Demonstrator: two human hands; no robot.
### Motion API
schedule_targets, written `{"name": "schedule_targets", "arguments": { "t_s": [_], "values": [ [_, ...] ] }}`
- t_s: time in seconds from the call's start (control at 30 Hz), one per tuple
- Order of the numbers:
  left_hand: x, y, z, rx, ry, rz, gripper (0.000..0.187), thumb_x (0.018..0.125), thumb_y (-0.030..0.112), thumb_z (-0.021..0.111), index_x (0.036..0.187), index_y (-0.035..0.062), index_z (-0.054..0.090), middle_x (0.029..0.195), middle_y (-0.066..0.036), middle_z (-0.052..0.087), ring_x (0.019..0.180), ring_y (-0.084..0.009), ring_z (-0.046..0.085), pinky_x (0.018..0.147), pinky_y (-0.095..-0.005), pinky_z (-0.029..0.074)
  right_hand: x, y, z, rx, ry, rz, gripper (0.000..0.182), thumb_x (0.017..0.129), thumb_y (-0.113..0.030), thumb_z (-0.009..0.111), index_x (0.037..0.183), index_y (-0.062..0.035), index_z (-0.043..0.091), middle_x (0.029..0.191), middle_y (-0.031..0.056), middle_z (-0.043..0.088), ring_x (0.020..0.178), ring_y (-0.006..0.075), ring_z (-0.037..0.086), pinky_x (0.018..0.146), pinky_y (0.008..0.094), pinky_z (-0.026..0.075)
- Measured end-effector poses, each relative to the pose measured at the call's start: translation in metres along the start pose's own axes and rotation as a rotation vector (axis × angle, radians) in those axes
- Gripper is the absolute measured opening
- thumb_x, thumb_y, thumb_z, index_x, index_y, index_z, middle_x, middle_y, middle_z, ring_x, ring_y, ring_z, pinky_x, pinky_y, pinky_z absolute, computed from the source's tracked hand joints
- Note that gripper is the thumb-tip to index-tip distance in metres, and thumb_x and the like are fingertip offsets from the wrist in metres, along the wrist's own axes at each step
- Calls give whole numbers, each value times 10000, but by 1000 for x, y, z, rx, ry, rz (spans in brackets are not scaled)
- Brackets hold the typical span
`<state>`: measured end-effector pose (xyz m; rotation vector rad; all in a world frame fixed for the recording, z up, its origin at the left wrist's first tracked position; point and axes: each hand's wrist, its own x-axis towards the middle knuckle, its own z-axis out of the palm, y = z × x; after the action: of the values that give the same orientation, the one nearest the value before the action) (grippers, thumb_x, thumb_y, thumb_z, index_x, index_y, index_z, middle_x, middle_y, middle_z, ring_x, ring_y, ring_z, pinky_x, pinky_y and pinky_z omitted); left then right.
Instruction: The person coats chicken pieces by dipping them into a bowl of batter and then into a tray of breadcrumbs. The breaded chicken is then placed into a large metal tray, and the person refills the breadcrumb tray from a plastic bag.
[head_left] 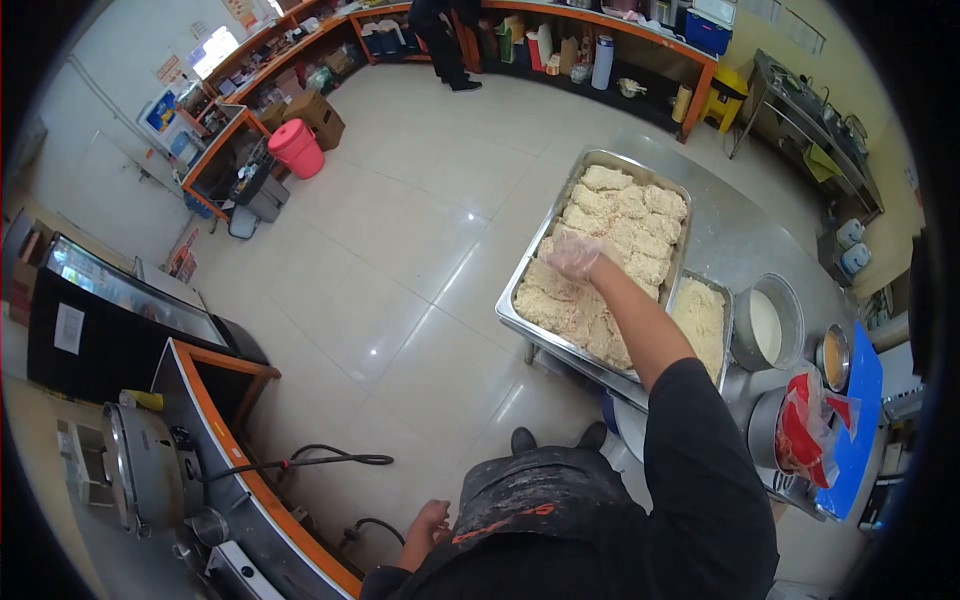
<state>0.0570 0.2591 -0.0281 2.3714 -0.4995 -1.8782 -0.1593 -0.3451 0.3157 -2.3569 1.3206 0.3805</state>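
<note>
A large metal tray (513, 310) on the steel table holds several pieces coated in pale crumbs (630, 235). My right hand (575, 257), in a clear plastic glove, rests on the coated pieces near the tray's left side; its fingers point down and whether they grip a piece is hidden. My left hand (432, 517) hangs low beside my apron, away from the table, its fingers curled in with nothing visible in them. Right of the tray stands a smaller pan of loose crumbs (700, 315).
Right of the crumbs, a pot of pale liquid (768, 325), a small orange-filled bowl (835, 358) and a red-and-clear bag (805, 430) stand on the steel table (735, 215). Another person (440, 45) stands at the back shelves. An orange-edged counter (240, 455) is at lower left.
</note>
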Motion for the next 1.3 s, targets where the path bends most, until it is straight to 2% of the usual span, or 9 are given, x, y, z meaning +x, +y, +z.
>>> {"name": "schedule_targets", "arguments": {
  "t_s": [0.03, 0.2, 0.27, 0.43, 0.63, 0.87, 1.03, 1.17, 1.3],
  "values": [
    [0, 8, 0, -140, 46, -59, 366, 910, 295, 531, 1021, -39, 635, 864, -202, 679, 732, -294, 683, 579, -423, 525, -15, -9, -25, 129, -132, 58, 713, 965, -506, 382, 1356, 86, 460, 1432, 254, 450, 1360, 334, 409, 1147, 423, 274],
    [-26, 90, -12, -103, 243, 175, 396, 890, 349, 583, 959, -36, 644, 786, -161, 669, 680, -255, 664, 614, -405, 525, 2, 45, 54, 683, 620, -185, 508, 992, -395, 469, 1284, 10, 564, 1269, 181, 607, 1201, 326, 555, 1055, 389, 385],
    [-4, 105, -10, -104, 314, 352, 395, 882, 361, 612, 933, -28, 651, 768, -159, 671, 667, -256, 661, 631, -393, 527, -58, 27, 57, 1473, 474, -128, 516, 951, -390, 583, 1288, 0, 557, 1192, 120, 641, 1111, 250, 607, 986, 367, 439],
    [2, 160, -16, 60, 248, 517, 408, 860, 400, 657, 937, -1, 670, 798, -158, 694, 674, -277, 670, 664, -379, 532, -164, 30, 93, 1977, 343, -31, 501, 912, -370, 654, 1253, -11, 575, 1121, 113, 647, 992, 179, 617, 901, 335, 478],
    [54, 132, -25, 407, -16, 334, 339, 880, 369, 655, 907, 31, 661, 765, -80, 681, 686, -250, 663, 660, -385, 531, -313, 95, 55, 1706, 657, 66, 448, 921, -376, 643, 1175, -10, 603, 1020, 98, 669, 934, 212, 658, 872, 340, 511],
    [21, 76, -17, 108, 13, -211, 290, 900, 248, 653, 1023, -13, 630, 924, -156, 653, 815, -251, 667, 608, -393, 551, -405, 149, 59, 1503, 730, 336, 406, 910, -286, 661, 1167, 26, 621, 996, 69, 670, 955, 183, 640, 895, 313, 484],
    [9, -4, 16, -36, 110, 21, 242, 828, 206, 710, 852, -33, 678, 747, -139, 696, 600, -209, 664, 542, -370, 546, -343, 123, 101, 1619, 433, 381, 430, 875, -303, 714, 1144, 20, 623, 1016, 99, 668, 973, 209, 641, 934, 349, 477],
    [15, -54, 47, -312, 28, -241, 282, 906, 138, 552, 673, -13, 600, 580, -89, 552, 458, -192, 510, 424, -351, 378, -255, 29, 69, 1650, 304, -65, 427, 867, -307, 721, 1130, 17, 632, 1000, 100, 664, 958, 203, 626, 936, 350, 460],
    [43, -79, 20, 278, -77, -3, 293, 811, 222, 682, 1001, -1, 696, 1016, -148, 714, 919, -321, 692, 810, -408, 541, -170, -61, 46, 1574, 69, -192, 347, 868, -217, 703, 1130, 0, 640, 1052, 96, 659, 989, 182, 609, 950, 343, 455]
  ]
}}
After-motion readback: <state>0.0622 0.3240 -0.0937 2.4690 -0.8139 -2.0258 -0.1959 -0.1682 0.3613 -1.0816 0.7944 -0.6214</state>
